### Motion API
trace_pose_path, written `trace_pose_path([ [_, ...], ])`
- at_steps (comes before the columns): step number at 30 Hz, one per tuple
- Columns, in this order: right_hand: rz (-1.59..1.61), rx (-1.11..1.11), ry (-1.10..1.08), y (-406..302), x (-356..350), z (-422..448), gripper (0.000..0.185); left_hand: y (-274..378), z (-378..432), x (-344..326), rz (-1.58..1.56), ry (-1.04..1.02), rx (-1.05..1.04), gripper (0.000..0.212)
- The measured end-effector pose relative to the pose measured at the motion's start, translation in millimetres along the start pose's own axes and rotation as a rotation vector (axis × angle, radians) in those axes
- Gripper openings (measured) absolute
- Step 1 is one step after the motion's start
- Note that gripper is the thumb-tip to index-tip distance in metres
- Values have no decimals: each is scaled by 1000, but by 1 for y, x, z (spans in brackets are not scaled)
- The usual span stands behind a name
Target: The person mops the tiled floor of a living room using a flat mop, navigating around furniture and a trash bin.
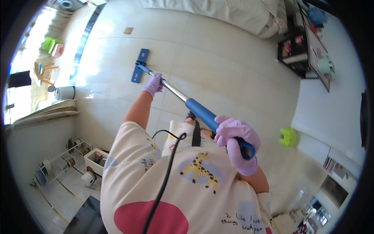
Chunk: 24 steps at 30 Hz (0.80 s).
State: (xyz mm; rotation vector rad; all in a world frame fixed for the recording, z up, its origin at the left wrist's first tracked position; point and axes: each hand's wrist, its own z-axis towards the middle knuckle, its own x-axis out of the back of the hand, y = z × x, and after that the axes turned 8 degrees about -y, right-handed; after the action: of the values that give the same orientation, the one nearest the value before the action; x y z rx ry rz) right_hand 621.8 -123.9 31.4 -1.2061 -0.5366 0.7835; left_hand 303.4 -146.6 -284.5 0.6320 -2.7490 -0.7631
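Observation:
A flat mop with a blue rectangular head (140,65) lies against the glossy floor tiles, its pole running down toward my body. My left hand (153,85), in a thin purple glove, grips the pole near its lower end, close above the mop head. The metal pole (176,91) leads into a blue foam handle (201,112). Around the top end of that handle my right hand (238,143) is wrapped, also in a purple glove. A black cable (166,175) hangs over my patterned shirt.
Furniture with a pale cover (216,13) stands at the top. At right are a dark side table (315,52) and a green stool (287,136). A white bin (65,93), curtain (46,115), plant rack (65,161) and storage box (95,159) stand at left. A small floor plate (128,30) lies beyond the mop.

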Motion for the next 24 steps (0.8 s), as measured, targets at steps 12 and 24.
trace_pose_path([
  [12,-111,-62,275,-51,47,-148,20,-74,-9,-114,538,-307,43,23],
  [24,-499,67,559,-210,123,-322,9,-164,-138,-374,943,-865,-547,8],
])
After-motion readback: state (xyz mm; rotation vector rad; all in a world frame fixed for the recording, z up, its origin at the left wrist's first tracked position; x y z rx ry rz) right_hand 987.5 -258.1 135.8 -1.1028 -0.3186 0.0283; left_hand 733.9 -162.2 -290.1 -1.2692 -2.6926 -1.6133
